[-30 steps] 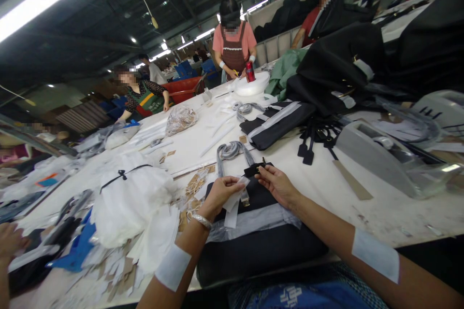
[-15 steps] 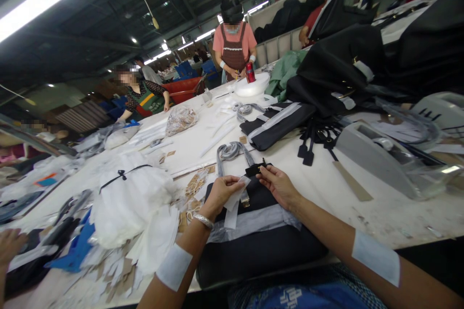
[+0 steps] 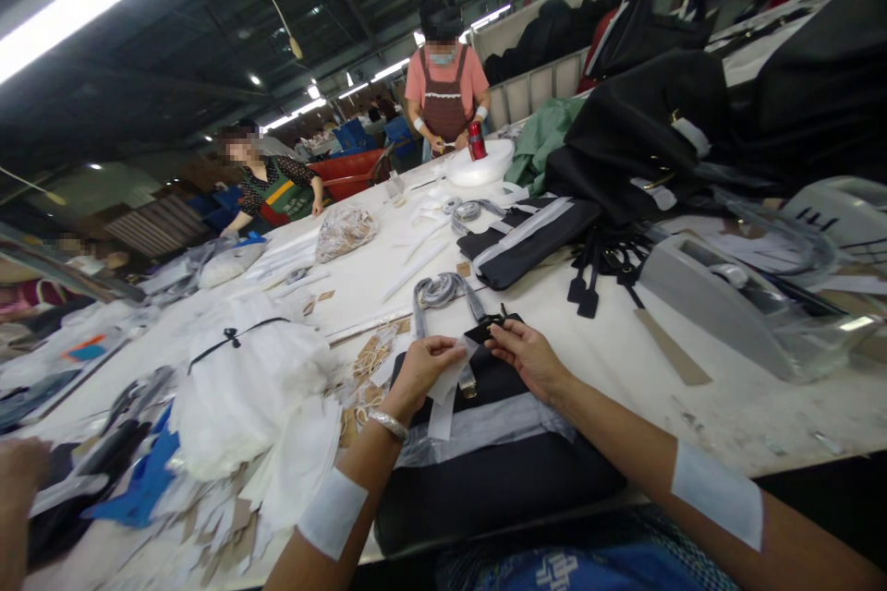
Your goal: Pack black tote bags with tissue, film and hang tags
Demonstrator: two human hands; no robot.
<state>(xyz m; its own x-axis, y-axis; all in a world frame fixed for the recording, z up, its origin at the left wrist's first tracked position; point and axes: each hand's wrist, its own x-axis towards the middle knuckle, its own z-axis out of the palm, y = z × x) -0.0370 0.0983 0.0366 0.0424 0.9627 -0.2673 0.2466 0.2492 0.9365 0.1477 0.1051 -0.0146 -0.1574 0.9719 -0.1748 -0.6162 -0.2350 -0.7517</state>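
A black bag (image 3: 499,489) lies in front of me, with a strip of clear wrap (image 3: 485,429) across it and grey-wrapped handles (image 3: 439,290) stretched out beyond it. Above the bag my left hand (image 3: 431,367) pinches a thin white paper strip (image 3: 444,416). My right hand (image 3: 528,353) is closed, fingertips together, on a small black tag (image 3: 483,331) with a thin strap. The two hands are close together, and the paper meets the tag's near edge. A metal clasp (image 3: 469,391) shows on the bag just below them.
To the left stand a tied bundle of white wrapping (image 3: 253,388) and scattered brown hang tags (image 3: 374,351). Another black bag (image 3: 533,240), black tags (image 3: 588,286) and a grey tape dispenser (image 3: 721,305) are on the right. A co-worker's hand (image 3: 20,471) is at far left; other people stand across the table.
My right hand has shifted slightly left with the black tag, closer to my left hand. The left hand has barely moved. The co-worker's hand at far left has moved a little.
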